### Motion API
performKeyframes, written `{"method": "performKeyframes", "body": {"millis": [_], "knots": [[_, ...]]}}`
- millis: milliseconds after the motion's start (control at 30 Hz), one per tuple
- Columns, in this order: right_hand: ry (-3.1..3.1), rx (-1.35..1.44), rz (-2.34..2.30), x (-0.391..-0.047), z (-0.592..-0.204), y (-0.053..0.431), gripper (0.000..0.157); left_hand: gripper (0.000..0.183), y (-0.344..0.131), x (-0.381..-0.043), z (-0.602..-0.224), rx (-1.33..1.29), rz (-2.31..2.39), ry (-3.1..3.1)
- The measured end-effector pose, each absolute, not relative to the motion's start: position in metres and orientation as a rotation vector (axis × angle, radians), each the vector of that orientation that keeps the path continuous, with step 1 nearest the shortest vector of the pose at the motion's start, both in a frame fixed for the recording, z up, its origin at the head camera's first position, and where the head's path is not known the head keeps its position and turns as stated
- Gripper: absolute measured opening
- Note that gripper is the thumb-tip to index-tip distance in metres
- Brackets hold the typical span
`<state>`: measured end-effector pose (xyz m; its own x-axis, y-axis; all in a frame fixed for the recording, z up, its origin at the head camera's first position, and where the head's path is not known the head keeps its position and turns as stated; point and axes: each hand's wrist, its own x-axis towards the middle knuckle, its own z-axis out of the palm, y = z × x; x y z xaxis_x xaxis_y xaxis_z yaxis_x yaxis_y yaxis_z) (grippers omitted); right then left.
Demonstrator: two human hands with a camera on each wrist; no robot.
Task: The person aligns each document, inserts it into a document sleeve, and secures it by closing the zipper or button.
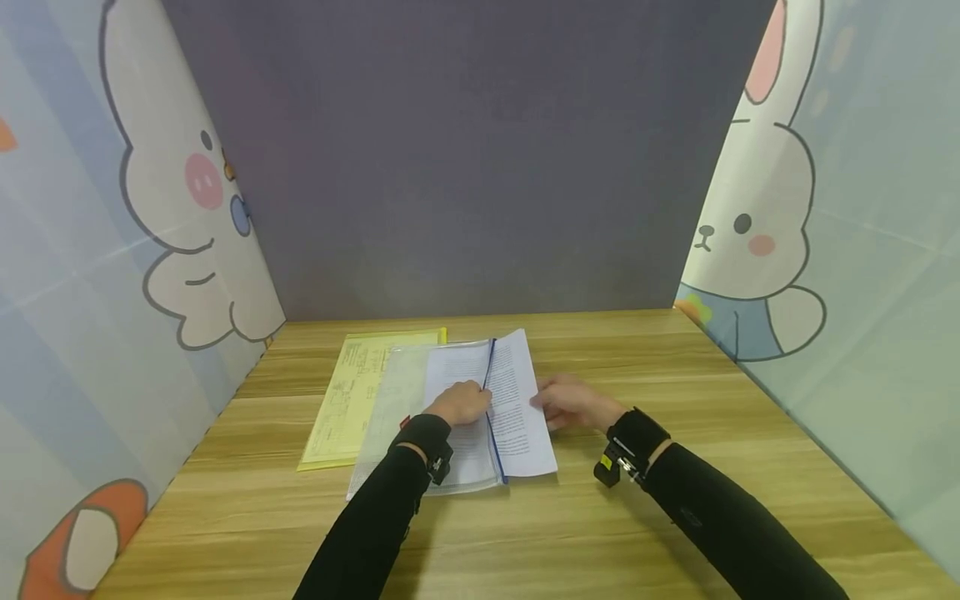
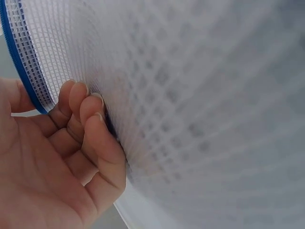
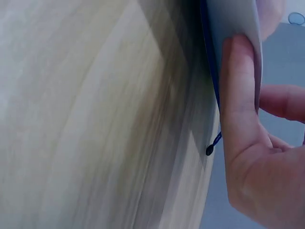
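Observation:
A clear mesh zip pouch with a blue zip edge lies on the table. Printed paper sticks out of its right side, the rest showing through the mesh. My left hand grips the pouch at the zip edge. In the left wrist view, that hand's curled fingers press against the mesh beside the blue zip. My right hand pinches the right edge of the paper. The right wrist view has the paper between its thumb and fingers, with a blue zip cord hanging alongside.
A yellow folder with a printed sheet lies left of the pouch, partly under it. The wood-grain table meets a dark grey panel at the back. Cloths with cartoon rabbits hang at both sides.

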<state>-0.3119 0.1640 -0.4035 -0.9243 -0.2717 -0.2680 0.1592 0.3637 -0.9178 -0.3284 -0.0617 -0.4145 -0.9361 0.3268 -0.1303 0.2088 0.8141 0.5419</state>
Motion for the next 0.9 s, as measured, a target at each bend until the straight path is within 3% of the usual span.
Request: {"method": "performKeyframes", "body": {"millis": [567, 900], "knots": [[2.248, -0.037, -1.629, -0.312, -0.407, 0.156, 0.021, 0.051, -0.061, -0.33, -0.414, 0.413, 0.779, 2.788], [2.211, -0.075, -1.656, -0.313, -0.411, 0.15, 0.024, 0.051, -0.061, -0.328, -0.414, 0.412, 0.772, 2.79]]}}
